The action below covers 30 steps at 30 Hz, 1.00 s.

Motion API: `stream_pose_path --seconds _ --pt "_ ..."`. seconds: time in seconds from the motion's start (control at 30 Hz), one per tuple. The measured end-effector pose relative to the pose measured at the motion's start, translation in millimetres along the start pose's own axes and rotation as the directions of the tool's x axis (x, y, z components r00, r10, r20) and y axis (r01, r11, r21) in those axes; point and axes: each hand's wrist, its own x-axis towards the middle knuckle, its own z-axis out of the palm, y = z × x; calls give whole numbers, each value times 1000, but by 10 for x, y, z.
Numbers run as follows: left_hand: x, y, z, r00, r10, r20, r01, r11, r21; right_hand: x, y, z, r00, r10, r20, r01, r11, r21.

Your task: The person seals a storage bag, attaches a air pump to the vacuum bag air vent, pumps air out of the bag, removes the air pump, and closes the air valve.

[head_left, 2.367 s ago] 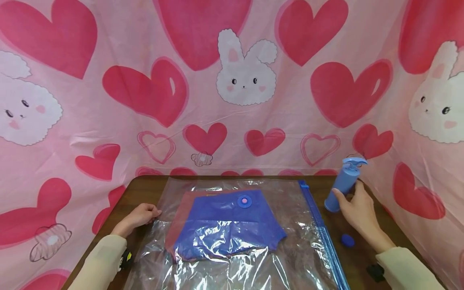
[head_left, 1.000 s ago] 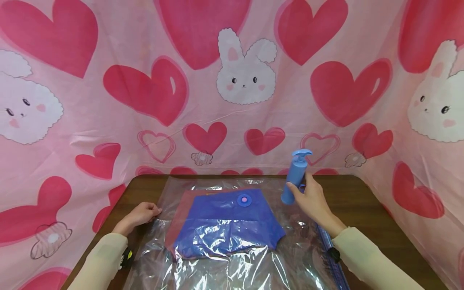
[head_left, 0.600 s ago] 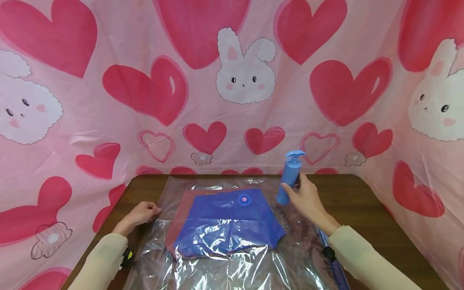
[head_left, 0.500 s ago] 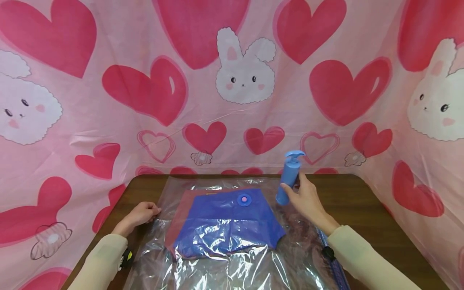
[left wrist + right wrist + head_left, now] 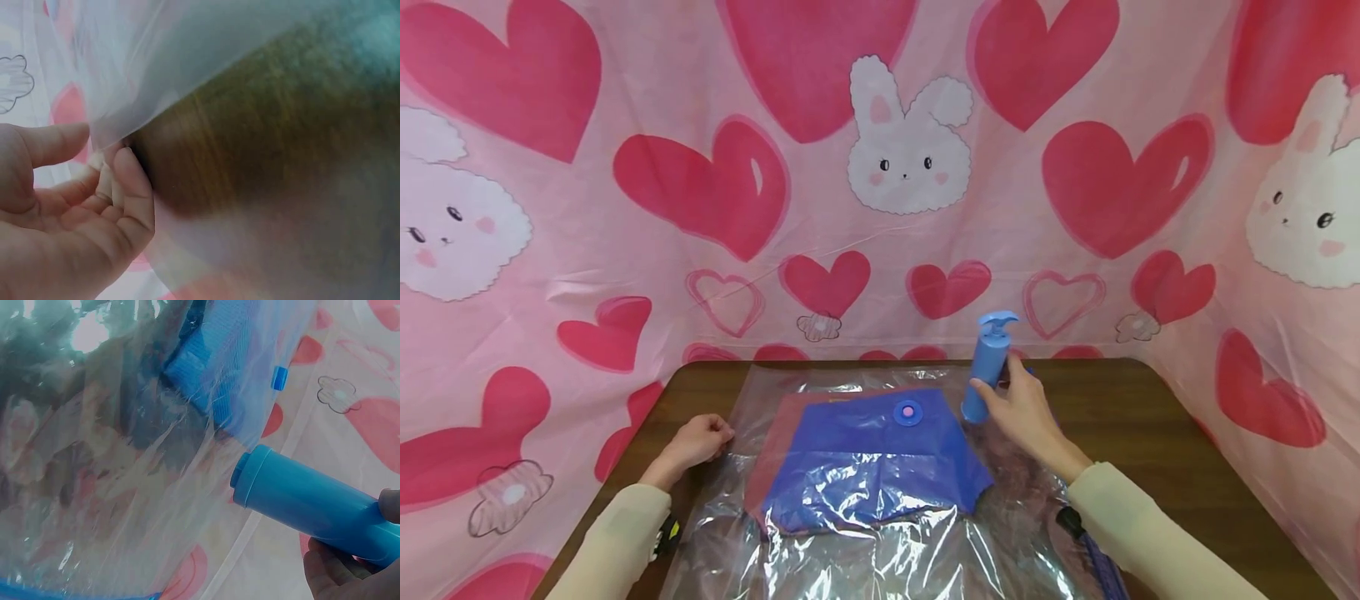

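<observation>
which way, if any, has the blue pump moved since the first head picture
Yes. In the head view, the blue pump has moved left, closer to the round valve, which stays put.

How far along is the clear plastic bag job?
Looks done: blue and red fabric lies inside the clear plastic bag, whose pink-centred round blue valve faces up. In hand: the right hand holds the blue cylindrical pump, apart from the valve. Remaining: probably seating it there and drawing air out; I can't tell if the bag is sealed.
</observation>
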Motion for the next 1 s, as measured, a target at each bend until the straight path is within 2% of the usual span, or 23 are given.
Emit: stream_pose_path --seconds 0.2,0.33,0.47,0.63,0.87,1.0 --pt "1 41 8 999 -25 -20 26 998 58 20 -39 83 1000 -6 18 5 1000 12" --pt "21 73 6 1000 -20 -23 22 995 100 35 -57 128 1000 -11 27 10 1000 19" --pt "63 140 6 998 35 -59 -25 986 162 51 -80 170 999 -10 43 9 999 32" --pt "84 281 39 987 126 -104 -101 971 218 73 -138 219 998 -7 66 5 999 38" --pt "95 646 166 968 233 -93 -210 956 204 118 -215 272 995 -16 99 10 998 57" --pt "96 867 266 952 295 -86 -275 942 192 146 -266 294 995 -23 98 16 997 71"
